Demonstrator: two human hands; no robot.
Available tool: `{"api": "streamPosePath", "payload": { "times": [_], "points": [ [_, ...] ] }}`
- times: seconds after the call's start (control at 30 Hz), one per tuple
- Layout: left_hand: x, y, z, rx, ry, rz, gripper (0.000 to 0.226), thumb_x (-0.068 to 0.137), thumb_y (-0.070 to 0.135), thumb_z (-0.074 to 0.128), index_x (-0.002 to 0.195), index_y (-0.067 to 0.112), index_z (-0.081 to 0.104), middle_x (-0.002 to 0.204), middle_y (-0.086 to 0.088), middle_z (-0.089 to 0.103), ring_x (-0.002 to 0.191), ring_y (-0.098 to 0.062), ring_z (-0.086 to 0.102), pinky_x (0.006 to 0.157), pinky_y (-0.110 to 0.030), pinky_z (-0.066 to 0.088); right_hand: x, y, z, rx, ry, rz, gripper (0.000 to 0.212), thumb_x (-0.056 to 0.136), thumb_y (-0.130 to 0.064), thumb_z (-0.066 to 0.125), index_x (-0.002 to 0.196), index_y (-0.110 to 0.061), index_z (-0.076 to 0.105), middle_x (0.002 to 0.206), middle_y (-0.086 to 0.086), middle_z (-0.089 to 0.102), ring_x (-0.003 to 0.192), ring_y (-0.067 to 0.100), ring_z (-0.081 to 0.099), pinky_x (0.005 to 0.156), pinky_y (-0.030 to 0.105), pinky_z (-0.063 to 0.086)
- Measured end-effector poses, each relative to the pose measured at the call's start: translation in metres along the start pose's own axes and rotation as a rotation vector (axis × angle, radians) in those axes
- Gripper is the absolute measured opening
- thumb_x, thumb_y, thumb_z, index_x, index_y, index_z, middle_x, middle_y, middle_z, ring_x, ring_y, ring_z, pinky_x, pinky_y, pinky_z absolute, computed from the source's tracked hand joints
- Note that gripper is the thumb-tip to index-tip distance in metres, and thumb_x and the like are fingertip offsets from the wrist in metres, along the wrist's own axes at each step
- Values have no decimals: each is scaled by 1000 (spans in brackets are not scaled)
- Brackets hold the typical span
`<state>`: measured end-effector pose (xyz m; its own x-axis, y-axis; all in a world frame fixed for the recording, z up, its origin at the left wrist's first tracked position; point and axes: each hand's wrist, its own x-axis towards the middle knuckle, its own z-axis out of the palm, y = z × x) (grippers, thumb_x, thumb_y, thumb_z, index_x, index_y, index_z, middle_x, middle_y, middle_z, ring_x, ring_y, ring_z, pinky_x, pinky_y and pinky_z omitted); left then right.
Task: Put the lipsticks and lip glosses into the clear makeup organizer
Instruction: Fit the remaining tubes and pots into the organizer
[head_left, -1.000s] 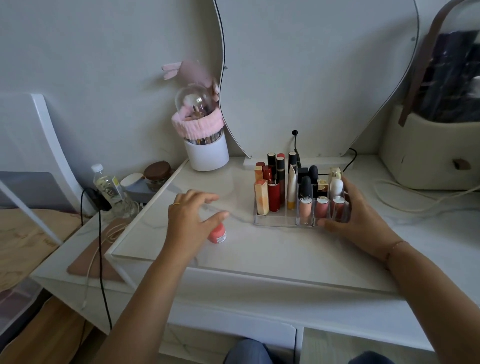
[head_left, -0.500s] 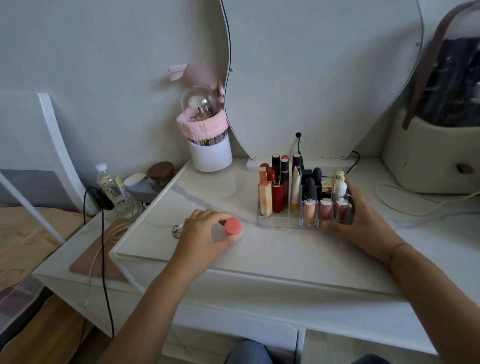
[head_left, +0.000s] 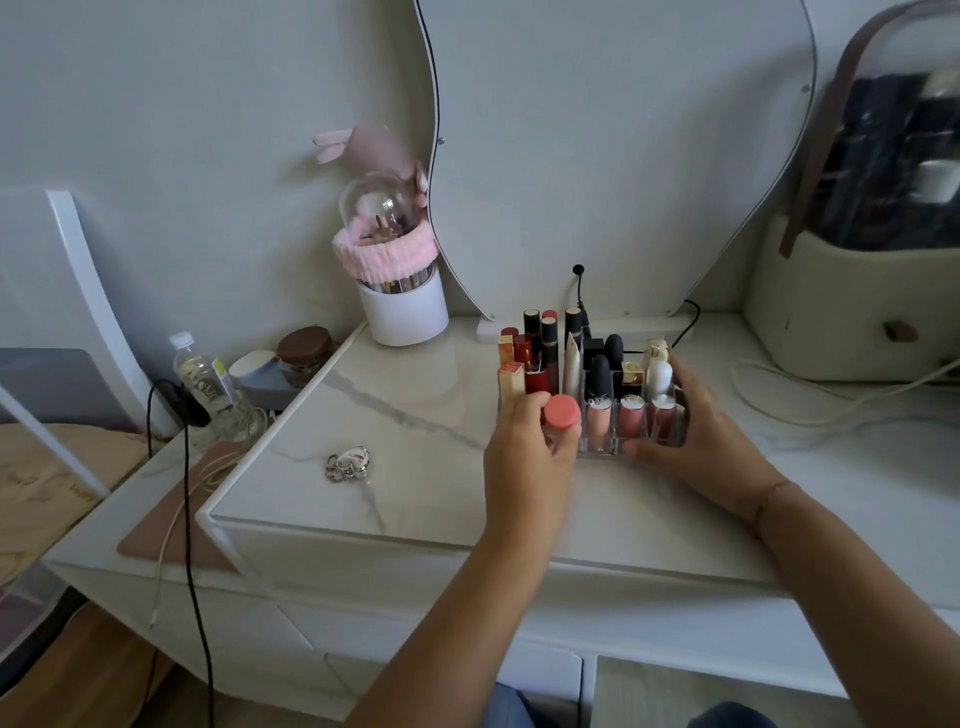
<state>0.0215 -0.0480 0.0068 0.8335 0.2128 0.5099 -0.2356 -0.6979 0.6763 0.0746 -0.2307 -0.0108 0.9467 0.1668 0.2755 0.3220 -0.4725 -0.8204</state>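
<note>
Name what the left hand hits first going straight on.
Probably the clear acrylic organizer: its left section of upright red lipsticks stands right ahead of the left hand and its coral-capped tube; depth unclear.

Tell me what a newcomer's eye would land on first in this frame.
The clear makeup organizer, packed with upright lipsticks and glosses, stands mid-table before the mirror. The left hand holds a coral-capped tube at its front left corner, while the right hand holds its right side. A small metal trinket lies on the marble top to the left.
</note>
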Motion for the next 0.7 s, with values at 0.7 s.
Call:
{"api": "streamPosePath", "payload": {
  "times": [0.7],
  "points": [
    [-3,-5,10,145,-21,-75,43,87,38,58,127,21,54,116,-3,67,102,-21,62,83,-28,47,0,1,0,30,-10,3,97,67,-19,82,143,-32,24,134,-2,43,95,-8,55,67,-2,42]
  ]
}}
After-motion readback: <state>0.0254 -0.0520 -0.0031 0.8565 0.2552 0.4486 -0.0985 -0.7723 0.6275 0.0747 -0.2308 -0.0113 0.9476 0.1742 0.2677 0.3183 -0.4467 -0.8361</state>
